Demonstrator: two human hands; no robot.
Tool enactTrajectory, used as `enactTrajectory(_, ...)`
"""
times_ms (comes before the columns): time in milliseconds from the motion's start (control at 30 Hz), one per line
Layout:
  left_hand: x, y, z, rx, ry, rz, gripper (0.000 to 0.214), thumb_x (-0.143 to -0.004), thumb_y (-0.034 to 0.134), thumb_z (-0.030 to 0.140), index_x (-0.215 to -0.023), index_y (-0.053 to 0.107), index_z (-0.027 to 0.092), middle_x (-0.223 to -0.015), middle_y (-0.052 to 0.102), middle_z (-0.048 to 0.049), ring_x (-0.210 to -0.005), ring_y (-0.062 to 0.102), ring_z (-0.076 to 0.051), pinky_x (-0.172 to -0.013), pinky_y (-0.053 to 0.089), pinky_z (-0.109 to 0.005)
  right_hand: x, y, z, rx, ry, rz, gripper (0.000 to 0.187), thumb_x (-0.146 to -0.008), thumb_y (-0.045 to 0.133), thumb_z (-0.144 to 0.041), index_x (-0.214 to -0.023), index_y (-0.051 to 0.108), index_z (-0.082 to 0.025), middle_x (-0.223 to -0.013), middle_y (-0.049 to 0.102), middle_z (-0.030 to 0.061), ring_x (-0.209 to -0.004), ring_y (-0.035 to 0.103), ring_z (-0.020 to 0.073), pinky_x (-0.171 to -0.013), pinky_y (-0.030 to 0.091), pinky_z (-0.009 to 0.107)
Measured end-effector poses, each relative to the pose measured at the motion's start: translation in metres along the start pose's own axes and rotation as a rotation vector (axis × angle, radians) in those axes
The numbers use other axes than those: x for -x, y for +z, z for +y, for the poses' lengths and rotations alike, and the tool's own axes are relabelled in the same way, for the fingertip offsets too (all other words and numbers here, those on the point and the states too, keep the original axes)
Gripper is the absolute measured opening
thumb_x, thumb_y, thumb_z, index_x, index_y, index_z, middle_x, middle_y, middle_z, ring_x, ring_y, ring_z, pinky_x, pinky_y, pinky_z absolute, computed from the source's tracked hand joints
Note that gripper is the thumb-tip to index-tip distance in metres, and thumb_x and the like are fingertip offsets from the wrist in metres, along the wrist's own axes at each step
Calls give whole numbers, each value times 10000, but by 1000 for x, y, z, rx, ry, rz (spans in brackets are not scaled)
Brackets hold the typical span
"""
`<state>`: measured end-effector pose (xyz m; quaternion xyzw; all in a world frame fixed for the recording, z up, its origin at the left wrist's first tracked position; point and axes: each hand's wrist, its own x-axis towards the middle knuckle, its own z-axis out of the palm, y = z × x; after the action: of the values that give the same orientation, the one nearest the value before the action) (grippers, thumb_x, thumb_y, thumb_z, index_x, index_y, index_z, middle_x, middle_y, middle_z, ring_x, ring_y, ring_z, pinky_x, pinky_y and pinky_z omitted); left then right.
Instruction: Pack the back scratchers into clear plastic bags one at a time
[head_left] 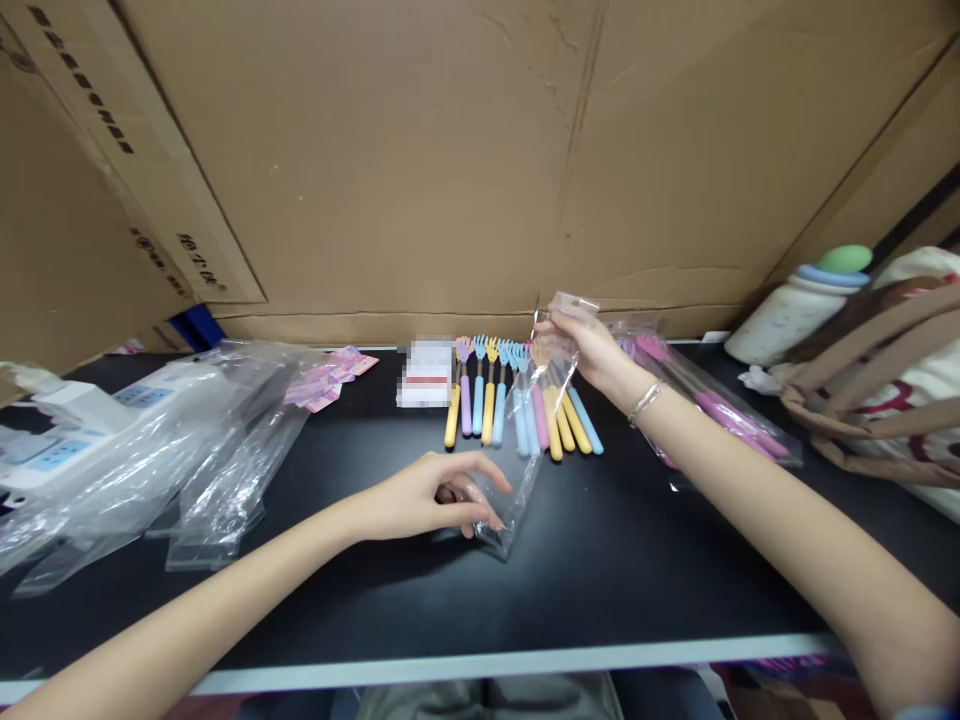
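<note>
A long clear plastic bag [534,420] stretches between both hands above the black table [600,560]. My left hand [442,495] pinches its lower end near the table's middle. My right hand [581,345], with a bracelet on the wrist, grips its top end with the cardboard header. Behind the bag lies a row of pastel-handled forks [495,395] in yellow, purple and blue, side by side.
A heap of empty clear bags [187,450] lies at the left, with pink cards [330,380] beside it and a white label stack [426,375]. Packed bags with pink forks [712,400] lie at the right, near a bottle [802,305] and a tote bag [892,380]. Cardboard walls stand behind.
</note>
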<state>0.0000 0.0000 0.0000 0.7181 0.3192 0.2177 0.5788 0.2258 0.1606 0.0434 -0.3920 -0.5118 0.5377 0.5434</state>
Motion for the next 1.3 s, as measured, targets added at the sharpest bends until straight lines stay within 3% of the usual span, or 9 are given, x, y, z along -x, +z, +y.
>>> enactTrajectory(167,-1,-2,0,5,-7,22,209,-860,592,260,-1031,527,160,-911,722,-84,-613,645,-91,-682,513,-230,-3,-8,3,69,-57,20,77,-847,589,-236,-909,586,-190,-729,700,0,-518,602,90,-503,493,193)
enactTrajectory(500,0,0,-3,31,36,58,215,-863,592,289,-1022,542,153,-894,720,-90,-645,654,-108,-675,520,-234,-8,-23,9,115,-96,28,209,-839,581,-412,-903,573,-212,-712,666,2,-523,591,106,-534,514,239)
enactTrajectory(600,0,2,-3,-15,70,105,202,-874,574,287,-1031,547,162,-902,723,-80,-682,659,-113,-682,510,-228,-11,-32,9,126,-84,32,192,-808,607,-387,-882,561,-215,-754,667,-7,-542,589,92,-527,497,217)
enactTrajectory(733,0,1,-5,-65,62,177,215,-875,567,285,-1054,539,169,-920,721,-79,-732,668,-134,-700,501,-246,-12,-42,4,133,-99,63,227,-749,643,-297,-947,550,-235,-877,677,-15,-662,623,96,-625,513,231)
enactTrajectory(867,-1,-1,-6,-21,68,148,245,-888,546,279,-1105,514,168,-981,703,-93,-720,663,-125,-729,502,-265,-7,-40,2,228,-180,46,297,-745,630,-288,-1028,558,-234,-1107,653,36,-934,620,146,-811,495,312)
enactTrajectory(967,0,-2,-6,0,68,112,257,-901,528,297,-1119,509,162,-997,689,-102,-677,648,-111,-722,503,-268,2,-28,3,363,-267,-38,258,-773,588,-284,-1019,569,-206,-1097,655,66,-1044,587,177,-887,456,356)
enactTrajectory(1100,-1,-3,-6,-4,74,103,260,-921,492,325,-1124,509,164,-982,688,-98,-684,638,-110,-738,492,-269,22,-4,4,627,-414,-278,148,-820,529,-246,-943,584,-184,-973,667,66,-957,610,189,-867,454,358)
enactTrajectory(1167,-1,-3,-6,-6,74,108,256,-927,480,332,-1119,511,166,-976,689,-93,-696,635,-112,-748,488,-269,37,10,6,868,-539,-427,138,-845,497,-204,-944,592,-186,-1002,652,60,-958,589,193,-851,445,357)
enactTrajectory(1300,0,-2,-3,-37,82,101,239,-925,466,294,-1122,510,165,-989,684,-92,-736,636,-125,-761,490,-279,65,29,14,1413,-738,-559,134,-871,494,-189,-933,609,-160,-899,638,87,-893,547,227,-765,420,346)
